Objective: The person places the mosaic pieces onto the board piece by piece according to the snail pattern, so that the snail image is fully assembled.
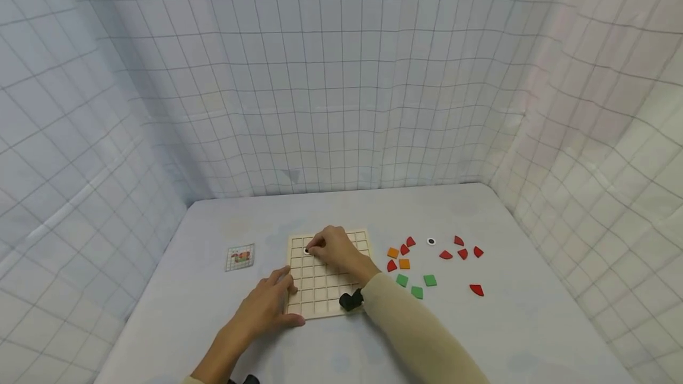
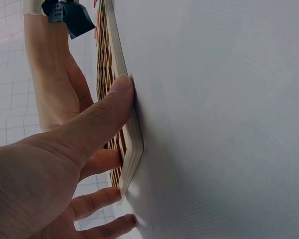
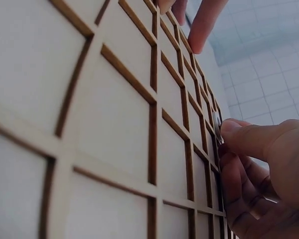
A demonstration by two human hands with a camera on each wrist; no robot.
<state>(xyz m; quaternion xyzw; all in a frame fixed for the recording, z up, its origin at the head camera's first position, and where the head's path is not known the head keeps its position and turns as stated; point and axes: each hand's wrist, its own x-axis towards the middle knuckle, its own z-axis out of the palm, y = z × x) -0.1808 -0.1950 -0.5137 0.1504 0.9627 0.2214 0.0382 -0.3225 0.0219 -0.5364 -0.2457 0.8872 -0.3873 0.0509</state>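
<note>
A wooden grid board (image 1: 308, 296) with square recessed cells lies on the table. My right hand (image 1: 336, 249) reaches over it and pinches a small white disc with a black centre (image 1: 306, 251) at a cell near the far left corner. In the right wrist view the disc (image 3: 217, 125) shows edge-on by the thumb; whether it sits fully in the cell is hidden. At the board's near left corner rests my left hand (image 1: 267, 302), fingers spread. Its thumb (image 2: 120, 89) presses the near edge, while other fingers touch the left side.
Left of the board lies a picture card (image 1: 240, 257) with a gridded drawing. To the right are orange squares (image 1: 404, 264), green pieces (image 1: 430, 280), several red wedges (image 1: 476, 290) and another white disc with a black centre (image 1: 431, 242). White gridded curtains (image 1: 320, 76) surround the table.
</note>
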